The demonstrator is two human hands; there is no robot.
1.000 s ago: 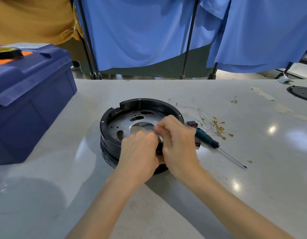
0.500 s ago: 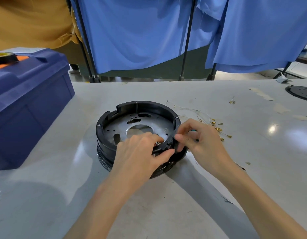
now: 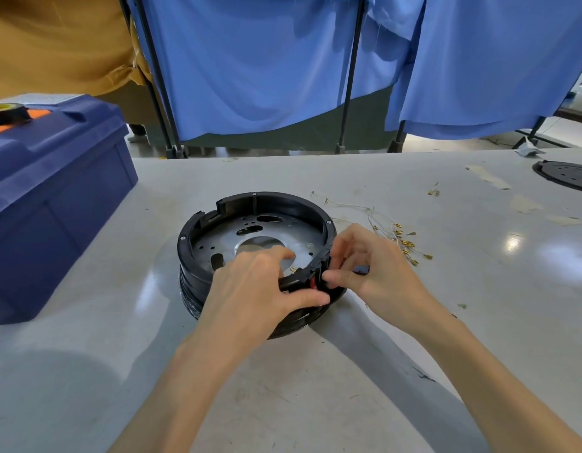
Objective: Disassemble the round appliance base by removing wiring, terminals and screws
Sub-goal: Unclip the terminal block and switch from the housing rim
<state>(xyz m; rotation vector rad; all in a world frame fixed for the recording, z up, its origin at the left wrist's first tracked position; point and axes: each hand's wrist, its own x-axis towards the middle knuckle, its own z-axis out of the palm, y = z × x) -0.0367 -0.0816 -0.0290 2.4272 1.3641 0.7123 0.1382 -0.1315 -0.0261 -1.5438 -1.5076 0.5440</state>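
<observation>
Gripping the near-right rim of the round black plastic appliance base (image 3: 276, 199), the left hand (image 3: 257, 289) curls its fingers over the wall onto the grey metal plate inside, thumb pressed against the outer side. Base sits flat at the middle of the pale grey desk (image 3: 316, 403), open side up. The right hand (image 3: 378, 269) pinches thumb and forefinger on the base's outer wall, at a small red plastic part (image 3: 313, 282); whether the pinch holds that part or only the wall, cannot tell.

Risks:
- A hard pull could snap a plastic clip, or leave a terminal lodged in the wall.
- If the left grip slackens, the base could skid on the glossy desk.
- A sudden release could throw the right hand back into the loose white wires with brass terminals (image 3: 400, 240) lying just beyond it, scattering them.
</observation>
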